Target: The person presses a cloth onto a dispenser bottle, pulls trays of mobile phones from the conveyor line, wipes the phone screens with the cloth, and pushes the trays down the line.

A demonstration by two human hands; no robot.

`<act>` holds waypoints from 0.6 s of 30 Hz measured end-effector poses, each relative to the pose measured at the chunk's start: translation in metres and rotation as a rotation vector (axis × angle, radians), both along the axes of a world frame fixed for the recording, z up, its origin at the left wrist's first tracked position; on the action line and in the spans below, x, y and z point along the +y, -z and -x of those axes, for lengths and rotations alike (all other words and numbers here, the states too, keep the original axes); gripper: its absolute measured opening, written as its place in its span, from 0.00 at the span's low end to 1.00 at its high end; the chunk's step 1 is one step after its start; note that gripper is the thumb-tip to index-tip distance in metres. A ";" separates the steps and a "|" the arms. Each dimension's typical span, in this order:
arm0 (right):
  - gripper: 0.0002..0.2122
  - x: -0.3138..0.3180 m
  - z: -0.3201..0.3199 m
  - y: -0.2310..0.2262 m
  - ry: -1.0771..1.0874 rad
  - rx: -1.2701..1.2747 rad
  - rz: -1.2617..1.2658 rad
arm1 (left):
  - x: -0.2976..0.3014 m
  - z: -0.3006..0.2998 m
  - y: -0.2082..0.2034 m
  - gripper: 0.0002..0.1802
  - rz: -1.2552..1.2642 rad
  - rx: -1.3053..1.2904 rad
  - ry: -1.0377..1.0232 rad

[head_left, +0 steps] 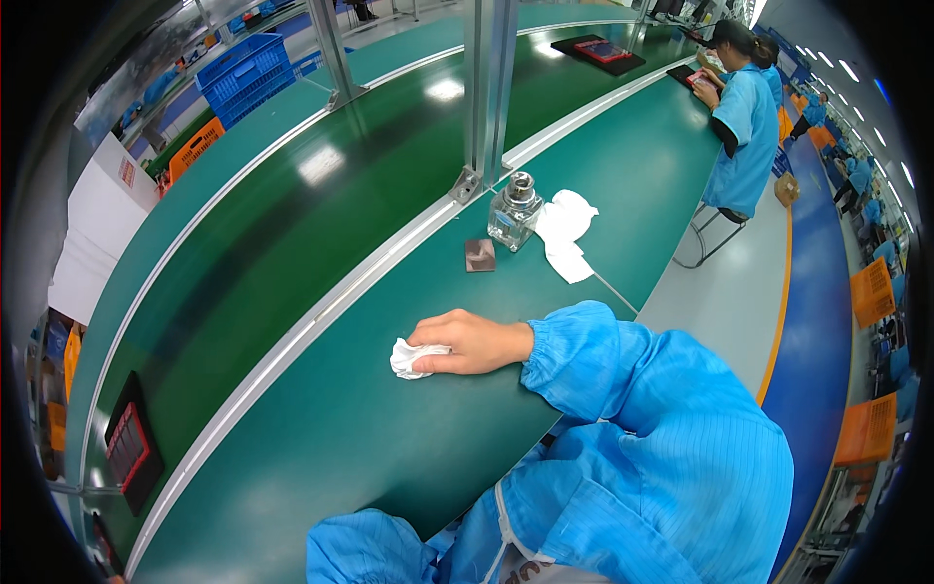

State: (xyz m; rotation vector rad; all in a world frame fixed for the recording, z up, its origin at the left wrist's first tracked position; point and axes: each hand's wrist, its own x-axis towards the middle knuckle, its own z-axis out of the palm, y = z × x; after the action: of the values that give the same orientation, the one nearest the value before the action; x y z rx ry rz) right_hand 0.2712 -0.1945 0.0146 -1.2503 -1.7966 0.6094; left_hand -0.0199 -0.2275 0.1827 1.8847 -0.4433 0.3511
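1. I am gripping a white wad [405, 361] with the right hand [474, 343]; its fingers are closing around the wad and its thumb is lying along the near side.
2. The wad is sitting at the green table's [321, 467] surface, mostly showing left of the fingers.
3. I am seeing only the left sleeve [370, 550] at the lower edge; the left hand is lying out of view, so I cannot tell its state.
4. Beyond the right hand, a dark square [480, 255] is lying flat.
5. A capped glass bottle [513, 218] is standing upright just beside the square, with a white cloth [564, 234] lying on its right.
6. A metal post [484, 92] is rising near the bottle, beside the rail [326, 307].
7. Beyond the rail, a green belt [253, 234] is carrying black trays [148, 475] with red-edged parts.
8. A co-worker [744, 146] in blue is sitting farther along the table, handling a red item [700, 82].
9. A blue crate [243, 78] is standing beyond the belt.
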 end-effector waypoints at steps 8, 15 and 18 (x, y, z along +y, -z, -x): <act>0.14 -0.004 -0.003 0.001 0.005 -0.035 0.002 | -0.025 0.017 -0.044 0.08 -0.133 1.124 -0.358; 0.13 -0.001 -0.001 -0.003 -0.004 -0.022 -0.028 | -0.009 0.013 -0.006 0.04 -0.147 0.323 -0.243; 0.13 0.002 -0.001 0.000 0.002 -0.035 -0.054 | -0.001 0.012 0.007 0.03 -0.141 -0.076 -0.167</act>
State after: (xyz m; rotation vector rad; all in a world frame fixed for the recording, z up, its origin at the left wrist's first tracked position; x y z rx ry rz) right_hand 0.2720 -0.1928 0.0146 -1.2329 -1.8285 0.5372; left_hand -0.0318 -0.2280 0.1758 2.0575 -0.3699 0.5154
